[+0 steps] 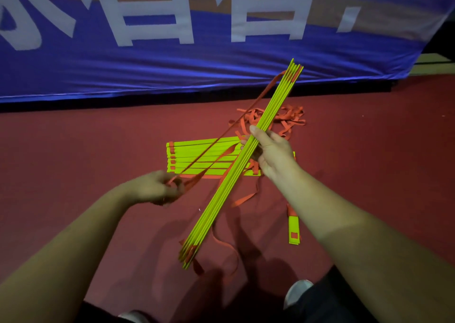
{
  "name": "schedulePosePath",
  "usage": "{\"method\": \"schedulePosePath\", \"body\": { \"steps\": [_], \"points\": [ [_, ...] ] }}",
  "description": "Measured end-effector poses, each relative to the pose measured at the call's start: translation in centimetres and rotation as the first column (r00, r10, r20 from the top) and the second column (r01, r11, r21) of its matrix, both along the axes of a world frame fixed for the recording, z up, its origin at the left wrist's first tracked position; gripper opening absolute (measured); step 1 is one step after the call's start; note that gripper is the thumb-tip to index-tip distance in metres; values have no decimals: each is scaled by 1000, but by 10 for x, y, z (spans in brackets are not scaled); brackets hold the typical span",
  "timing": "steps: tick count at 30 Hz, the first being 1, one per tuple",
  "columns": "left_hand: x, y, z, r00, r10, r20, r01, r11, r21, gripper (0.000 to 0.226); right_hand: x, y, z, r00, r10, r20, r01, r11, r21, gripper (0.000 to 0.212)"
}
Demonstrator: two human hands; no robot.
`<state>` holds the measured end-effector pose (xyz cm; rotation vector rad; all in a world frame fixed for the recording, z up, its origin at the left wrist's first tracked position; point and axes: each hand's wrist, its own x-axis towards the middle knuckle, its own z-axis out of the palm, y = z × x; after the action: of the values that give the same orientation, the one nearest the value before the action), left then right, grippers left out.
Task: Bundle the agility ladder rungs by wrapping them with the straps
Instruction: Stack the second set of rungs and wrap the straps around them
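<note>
My right hand [269,150] grips a stack of neon-yellow ladder rungs [221,192] at its middle and holds it edge-up, slanting from lower left to upper right above the floor. My left hand [160,187] pinches an orange strap [236,119] that runs taut up to the far end of the held stack. A second flat pile of yellow rungs [197,159] lies on the floor behind my hands. Loose orange straps [290,119] lie tangled beyond it, and more strap hangs from the near end of the held stack.
The floor is dark red carpet [86,150]. A blue banner with large white characters [172,59] stands along the back. A single yellow rung [294,230] lies on the floor to the right. My shoes [296,293] show at the bottom edge.
</note>
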<state>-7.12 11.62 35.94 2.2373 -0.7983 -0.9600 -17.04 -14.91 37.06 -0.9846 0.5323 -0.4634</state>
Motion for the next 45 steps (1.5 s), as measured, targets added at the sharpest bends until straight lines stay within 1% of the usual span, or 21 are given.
{"method": "schedulePosePath", "body": {
  "steps": [2,3,6,8,10,13,15,19,24,27,29,30,32,34,36,38,39,40,41,43,45],
  "points": [
    [-2,3,-7,986,-148,79,141,987,81,14,0,-4,0,1000,-22,-4,22,999,28,8],
    [-4,3,-10,982,-161,100,158,987,39,11,0,-7,1,999,-37,-6,37,998,49,10],
    [-10,-4,-11,999,-23,-43,12,974,-225,13,-1,-13,3,996,-84,16,81,987,138,11],
    [-18,-9,-11,992,17,-128,-51,961,-271,17,-3,-17,3,995,-100,26,94,983,160,11],
    [-21,-11,-17,992,-9,-127,-15,982,-187,12,-5,-21,2,993,-110,32,103,980,171,10],
    [-27,-10,-19,992,-68,-109,64,997,-43,49,-11,-23,-1,995,-100,29,94,982,163,9],
    [-32,-14,-20,987,-152,-49,151,988,-15,62,-15,-25,-1,994,-103,30,97,982,164,9],
    [-41,-28,-21,974,-224,34,225,974,-2,64,-19,-38,2,984,-159,81,135,961,239,9],
    [-38,-36,-21,975,-174,140,176,984,-1,57,-25,-53,-1,972,-196,127,149,938,313,10],
    [-41,-37,-8,999,-36,23,39,990,-138,62,-26,-57,-4,973,-163,163,96,930,355,15],
    [-40,-35,-2,1000,24,13,-22,989,-149,51,-29,-63,-6,983,-74,166,11,938,348,27],
    [-38,-33,0,997,51,65,-42,990,-137,43,-31,-64,-7,990,1,142,-48,946,322,29],
    [-31,-29,3,946,97,309,-71,993,-95,41,-34,-62,-8,981,195,21,-194,949,247,21],
    [-24,-25,5,822,84,564,-77,996,-36,49,-38,-52,-10,903,388,-186,-348,913,213,23],
    [-21,-23,7,714,13,700,-69,996,51,53,-43,-37,-6,723,571,-389,-510,821,257,42],
    [-25,-24,11,601,-85,795,-65,986,155,48,-48,-16,1,535,689,-489,-654,704,276,57],
    [-27,-26,12,547,-143,825,-56,977,207,45,-48,-7,4,511,677,-529,-710,680,184,51],
    [-30,-27,14,503,-198,842,-43,966,253,43,-47,2,5,559,601,-571,-737,676,-10,40],
    [-32,-28,15,462,-250,851,-22,956,293,42,-46,7,5,658,487,-575,-715,645,-271,30],
    [-35,-30,16,392,-340,855,37,934,355,42,-42,13,7,831,286,-477,-556,399,-729,27],
    [-37,-30,13,348,-389,853,113,920,374,43,-37,15,6,871,247,-425,-471,176,-864,33]
  ]
}}
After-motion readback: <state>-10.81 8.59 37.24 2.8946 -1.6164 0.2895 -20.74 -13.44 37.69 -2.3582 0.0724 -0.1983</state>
